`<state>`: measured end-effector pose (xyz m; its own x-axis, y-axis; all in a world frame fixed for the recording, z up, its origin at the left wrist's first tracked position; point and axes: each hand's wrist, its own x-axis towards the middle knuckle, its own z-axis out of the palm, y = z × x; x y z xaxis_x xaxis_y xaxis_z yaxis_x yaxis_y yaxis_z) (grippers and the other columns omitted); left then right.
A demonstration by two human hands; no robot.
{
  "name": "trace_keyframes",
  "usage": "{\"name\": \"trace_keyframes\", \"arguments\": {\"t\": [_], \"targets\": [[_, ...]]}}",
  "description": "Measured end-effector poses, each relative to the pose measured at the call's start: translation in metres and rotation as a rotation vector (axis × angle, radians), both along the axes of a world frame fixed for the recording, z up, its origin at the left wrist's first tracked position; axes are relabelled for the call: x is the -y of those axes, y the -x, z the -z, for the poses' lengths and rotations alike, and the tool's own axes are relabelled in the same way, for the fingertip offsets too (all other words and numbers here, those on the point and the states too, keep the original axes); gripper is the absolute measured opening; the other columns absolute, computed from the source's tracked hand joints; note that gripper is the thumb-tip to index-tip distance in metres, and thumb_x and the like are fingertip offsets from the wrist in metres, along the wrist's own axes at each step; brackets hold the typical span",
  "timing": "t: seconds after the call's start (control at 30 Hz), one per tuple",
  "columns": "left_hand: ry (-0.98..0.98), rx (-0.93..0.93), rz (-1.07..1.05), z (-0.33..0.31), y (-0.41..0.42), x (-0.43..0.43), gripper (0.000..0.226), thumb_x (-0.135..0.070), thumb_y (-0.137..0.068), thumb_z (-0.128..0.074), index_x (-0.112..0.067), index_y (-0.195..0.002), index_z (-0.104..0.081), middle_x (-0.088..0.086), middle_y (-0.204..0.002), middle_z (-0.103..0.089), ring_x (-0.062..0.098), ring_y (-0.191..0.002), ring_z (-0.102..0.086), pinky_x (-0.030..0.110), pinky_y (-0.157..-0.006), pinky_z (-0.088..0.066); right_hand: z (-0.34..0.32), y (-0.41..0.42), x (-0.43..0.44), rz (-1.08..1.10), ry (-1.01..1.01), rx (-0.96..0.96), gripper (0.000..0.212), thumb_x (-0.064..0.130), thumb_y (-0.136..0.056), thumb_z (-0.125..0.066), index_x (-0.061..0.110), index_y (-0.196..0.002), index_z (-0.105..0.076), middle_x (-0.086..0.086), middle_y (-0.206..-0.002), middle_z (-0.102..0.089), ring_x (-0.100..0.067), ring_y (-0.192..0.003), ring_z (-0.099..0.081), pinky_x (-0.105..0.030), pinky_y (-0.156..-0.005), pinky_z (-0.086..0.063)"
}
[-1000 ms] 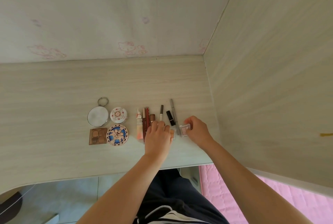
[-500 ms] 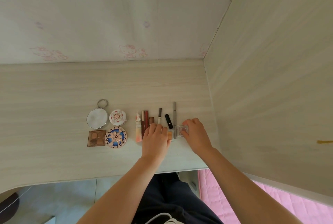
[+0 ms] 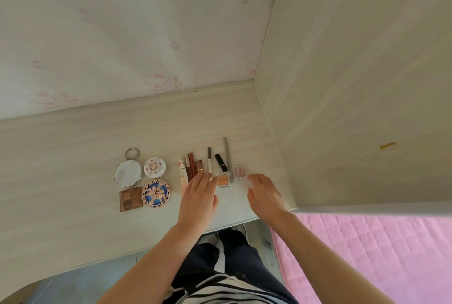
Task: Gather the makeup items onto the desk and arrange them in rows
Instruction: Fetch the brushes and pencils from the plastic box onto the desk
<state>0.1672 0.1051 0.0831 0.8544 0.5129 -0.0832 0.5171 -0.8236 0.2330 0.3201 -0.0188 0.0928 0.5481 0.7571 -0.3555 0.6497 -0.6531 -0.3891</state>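
Makeup lies in rows on the pale wooden desk (image 3: 73, 152). At the left are a round mirror (image 3: 127, 173), a white floral compact (image 3: 155, 167), a brown eyeshadow palette (image 3: 130, 199) and a blue patterned compact (image 3: 156, 193). Several slim tubes (image 3: 188, 168), a pencil (image 3: 209, 163), a black lipstick (image 3: 220, 162) and a grey pen (image 3: 228, 157) lie side by side. An orange blush pan (image 3: 223, 181) and a pink blush pan (image 3: 238, 172) sit at the right. My left hand (image 3: 199, 199) and right hand (image 3: 264, 193) hover just in front, fingers relaxed, holding nothing.
A wall with faint pink cartoon stickers (image 3: 159, 82) backs the desk. A wooden side panel (image 3: 354, 108) closes off the right. Below the desk edge are a pink quilted mat (image 3: 379, 254) and my legs in dark trousers (image 3: 227, 267).
My right hand let go of the pink blush pan and drew back. My left hand also pulled back toward me, uncovering the orange blush pan.
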Motion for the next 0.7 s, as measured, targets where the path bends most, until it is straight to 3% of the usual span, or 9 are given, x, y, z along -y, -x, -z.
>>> {"name": "trace_keyframes", "arguments": {"t": [0.13, 0.3, 0.57, 0.7], "targets": [[-0.030, 0.036, 0.150, -0.001, 0.011, -0.001, 0.055, -0.017, -0.075, -0.072, -0.011, -0.127, -0.055, 0.008, -0.128, -0.056, 0.028, -0.123, -0.051, 0.042, -0.104, -0.044, 0.005, 0.029, 0.016, 0.067, -0.064, 0.092, 0.042, 0.011, -0.092, -0.049, 0.004, -0.133, -0.046, -0.011, -0.134, -0.050, -0.026, -0.130, -0.041, -0.031, -0.104, -0.040], [-0.018, 0.047, 0.372, -0.004, 0.021, 0.004, 0.054, -0.020, -0.082, -0.064, -0.011, -0.134, -0.051, 0.007, -0.142, -0.046, 0.028, -0.134, -0.041, 0.046, -0.109, -0.037, 0.005, 0.070, 0.035, 0.265, -0.097, 0.197, 0.040, 0.007, -0.082, -0.062, 0.001, -0.121, -0.057, -0.012, -0.118, -0.061, -0.029, -0.117, -0.054, -0.036, -0.097, -0.048], [-0.003, 0.052, 0.717, -0.012, 0.028, 0.036, 0.058, -0.020, -0.076, -0.073, -0.010, -0.130, -0.055, 0.009, -0.136, -0.053, 0.029, -0.128, -0.048, 0.046, -0.103, -0.043, -0.004, 0.134, 0.092, 0.529, -0.059, 0.285, 0.038, 0.006, -0.076, -0.066, 0.005, -0.113, -0.058, -0.008, -0.114, -0.060, -0.030, -0.114, -0.054, -0.038, -0.093, -0.050], [-0.014, 0.077, 0.885, -0.016, 0.027, 0.066, 0.057, -0.019, -0.075, -0.073, -0.010, -0.128, -0.058, 0.009, -0.135, -0.055, 0.028, -0.127, -0.051, 0.045, -0.102, -0.045, -0.014, 0.164, 0.124, 0.708, 0.030, 0.336, 0.042, 0.014, -0.071, -0.073, 0.008, -0.110, -0.060, -0.006, -0.110, -0.062, -0.032, -0.113, -0.058, -0.038, -0.087, -0.054]]}}
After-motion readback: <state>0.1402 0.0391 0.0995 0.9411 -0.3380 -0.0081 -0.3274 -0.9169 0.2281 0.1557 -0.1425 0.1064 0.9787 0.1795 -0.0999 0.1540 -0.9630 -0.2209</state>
